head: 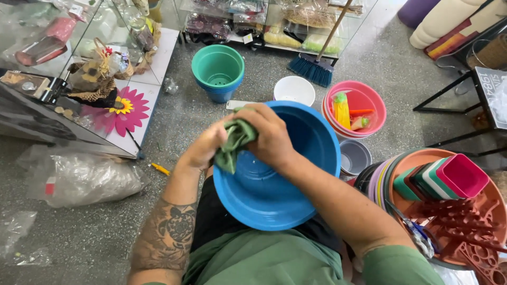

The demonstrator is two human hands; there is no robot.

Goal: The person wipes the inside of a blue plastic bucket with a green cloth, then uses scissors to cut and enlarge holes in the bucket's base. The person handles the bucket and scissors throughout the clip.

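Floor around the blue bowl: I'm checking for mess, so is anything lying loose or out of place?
Yes. A small yellow pen-like item and crumpled clear plastic bags lie loose on the floor, left of the blue bowl.

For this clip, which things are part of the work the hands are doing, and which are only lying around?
In hand:
- blue plastic bowl, resting on the lap
- green cloth, pressed at the bowl's rim
- left hand and right hand, both on the cloth

Lying about:
- stack of green and blue pots
- white bowl
- pink basins holding small items
- broom
- grey bowl
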